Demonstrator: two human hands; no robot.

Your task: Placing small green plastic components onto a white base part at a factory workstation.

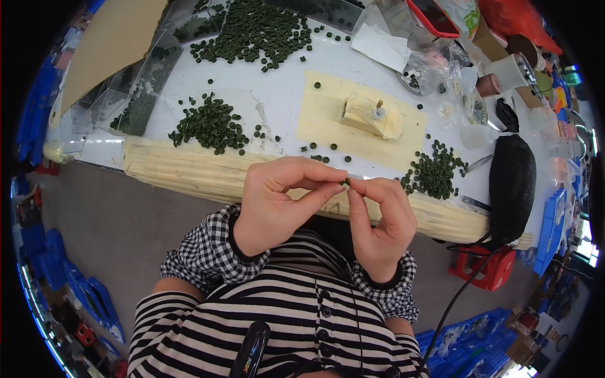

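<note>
Thumb and forefinger of my left hand [277, 198] pinch a small dark green round part [344, 183] just above the table's padded front edge. My right hand [381, 217] meets it there, its thumb and forefinger closed at the same piece. Most of the part is hidden by the fingertips. Beyond my hands, a few loose green parts [333, 147] lie on the white tabletop. One heap of them [211, 124] sits to the left, a smaller heap [435, 170] to the right, and a large pile [258, 31] at the back.
A tape-wrapped block with an upright pin [372, 115] stands on a cream sheet [318, 113]. Clear plastic trays [148, 82] and cardboard [107, 44] are at the left. A black padded object [512, 189] with a cable lies at the right, near tweezers [481, 162]. Wrapped padding [189, 169] lines the front edge.
</note>
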